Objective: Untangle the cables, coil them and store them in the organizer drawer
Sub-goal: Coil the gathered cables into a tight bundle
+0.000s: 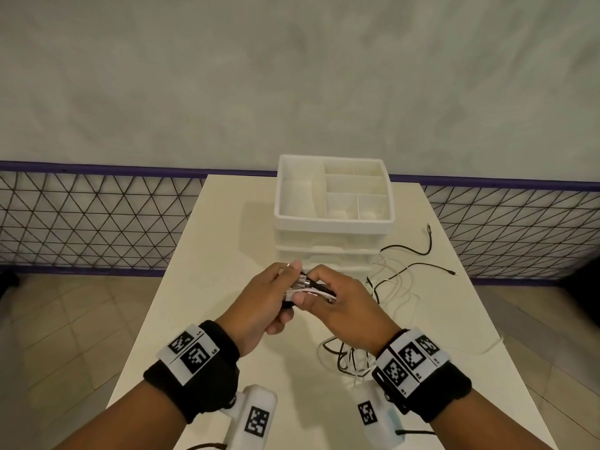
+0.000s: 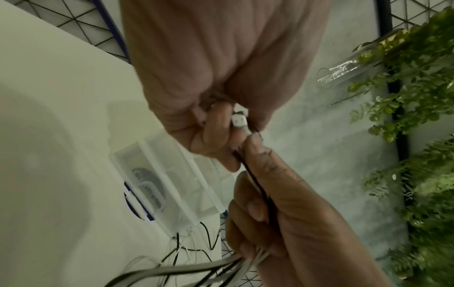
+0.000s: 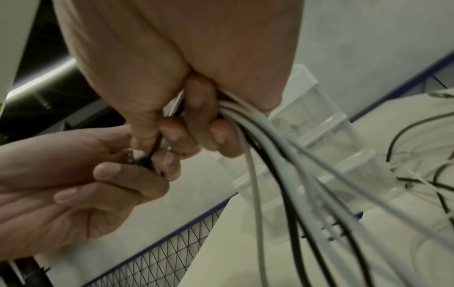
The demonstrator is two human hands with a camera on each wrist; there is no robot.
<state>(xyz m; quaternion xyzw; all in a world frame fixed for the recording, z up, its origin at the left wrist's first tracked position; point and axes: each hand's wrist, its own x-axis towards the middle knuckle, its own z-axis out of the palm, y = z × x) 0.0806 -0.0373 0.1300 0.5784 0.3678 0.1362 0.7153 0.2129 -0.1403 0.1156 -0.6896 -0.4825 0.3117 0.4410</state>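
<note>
Sorting plug ends before any coiling

I judge this the untangling step, nothing coiled yet. Just in front of the organizer, my left hand pinches the plug ends, fingers curled round them. Beside it, touching, my right hand is closed round a bunch of black and white cables. Their slack trails right of the organizer. Next I need one cable drawn free.

Cable ends vanish inside the right hand; drawer contents unreadable.
</note>
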